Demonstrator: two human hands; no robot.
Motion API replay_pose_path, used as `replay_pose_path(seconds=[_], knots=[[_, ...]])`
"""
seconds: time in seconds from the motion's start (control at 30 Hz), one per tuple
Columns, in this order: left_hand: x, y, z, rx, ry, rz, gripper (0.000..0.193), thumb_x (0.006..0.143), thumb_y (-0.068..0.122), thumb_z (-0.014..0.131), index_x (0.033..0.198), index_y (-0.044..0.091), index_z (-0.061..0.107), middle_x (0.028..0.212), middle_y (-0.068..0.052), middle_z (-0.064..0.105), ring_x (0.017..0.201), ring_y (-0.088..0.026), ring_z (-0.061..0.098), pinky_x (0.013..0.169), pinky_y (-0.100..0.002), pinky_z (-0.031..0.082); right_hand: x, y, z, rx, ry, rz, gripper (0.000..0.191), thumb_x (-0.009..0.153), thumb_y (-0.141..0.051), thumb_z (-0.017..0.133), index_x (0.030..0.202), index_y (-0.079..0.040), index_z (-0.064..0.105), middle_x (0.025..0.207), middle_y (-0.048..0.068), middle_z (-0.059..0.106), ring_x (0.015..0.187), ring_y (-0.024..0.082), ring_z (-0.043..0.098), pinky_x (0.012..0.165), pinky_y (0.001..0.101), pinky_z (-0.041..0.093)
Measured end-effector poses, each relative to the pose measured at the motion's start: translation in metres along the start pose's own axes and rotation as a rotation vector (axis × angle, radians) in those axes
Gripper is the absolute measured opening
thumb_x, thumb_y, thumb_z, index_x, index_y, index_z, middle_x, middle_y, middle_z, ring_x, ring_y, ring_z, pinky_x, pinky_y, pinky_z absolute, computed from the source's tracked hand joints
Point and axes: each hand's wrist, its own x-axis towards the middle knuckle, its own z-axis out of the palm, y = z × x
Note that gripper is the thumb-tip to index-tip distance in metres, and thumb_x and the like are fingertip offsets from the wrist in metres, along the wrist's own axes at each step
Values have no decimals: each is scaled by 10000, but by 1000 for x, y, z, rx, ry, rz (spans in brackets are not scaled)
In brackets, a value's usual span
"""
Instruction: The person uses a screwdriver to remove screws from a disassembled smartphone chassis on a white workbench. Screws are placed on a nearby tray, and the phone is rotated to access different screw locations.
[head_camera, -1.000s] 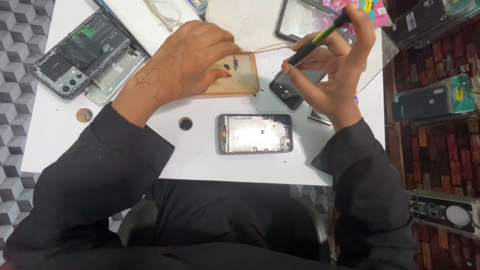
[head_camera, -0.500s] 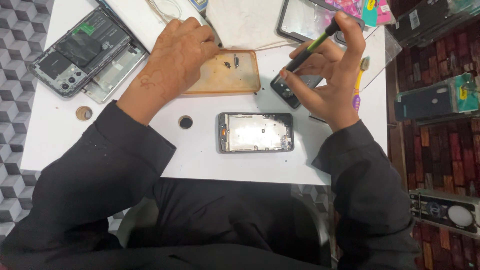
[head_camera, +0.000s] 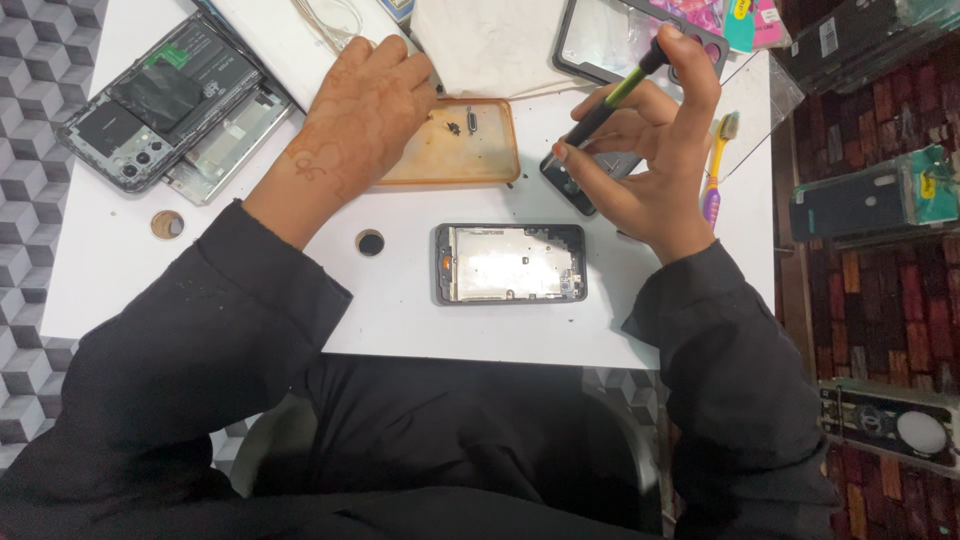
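white table (head_camera: 400, 310) | phone frame (head_camera: 510, 263) | orange case (head_camera: 455, 145) | toothbrush (head_camera: 718, 165)

A white table (head_camera: 420, 320) fills the middle, evenly lit with soft shadows. Left of the grip, the floor (head_camera: 25, 90) shows grey cube-pattern tiles. Right of it, a dark red brick-pattern surface (head_camera: 880, 300) runs down the edge. Below, a chair seat (head_camera: 270, 450) peeks out.

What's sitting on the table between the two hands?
In the head view, an orange-tinted clear phone case with a few small dark parts in it lies between the left hand, which touches its edge, and the right hand, which holds a green-handled screwdriver.
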Motion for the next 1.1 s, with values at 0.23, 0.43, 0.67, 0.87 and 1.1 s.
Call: replay_pose_path(seconds=[0.23,0.43,0.67,0.87,1.1], knots=[[7,3,-6,170,-80,75,182,810,76,672,969,130,742,953,16,607,986,-158,556,835,-302,442,1,-2,0,20,6,26,1005,1019,115,787,1589,-233,36,1166,201,682,991,247,789,854,317,699],[6,-2,-15,-218,93,-6,44,947,94,688,989,86,700,1004,-39,596,1001,-221,556,861,-362,433,-3,-1,5,86,114,25,1100,1061,194,651,1585,-429,-89,1200,198,579,1006,239,714,917,383,654],[6,9,-20,-1039,294,-87,68,1039,-49,624,1067,-44,562,1138,-137,605,923,-209,635,833,-337,555,-12,10,12,226,189,49,1106,1170,212,594,1591,-529,-112,1171,121,503,1012,193,594,1019,426,597],[7,15,-15,-1314,419,-164,115,1045,-101,660,1047,-20,579,1196,-120,653,1057,-162,709,984,-291,661,-8,5,9,145,149,17,1112,1087,197,621,1568,-478,-121,1265,184,498,999,231,630,924,407,631],[5,16,-13,-1580,386,-307,109,1027,-71,690,993,2,617,1145,-103,684,1001,-128,700,952,-310,656,0,-12,7,100,138,29,1079,1060,191,667,1570,-416,-65,1256,195,492,1067,259,636,951,403,683]])
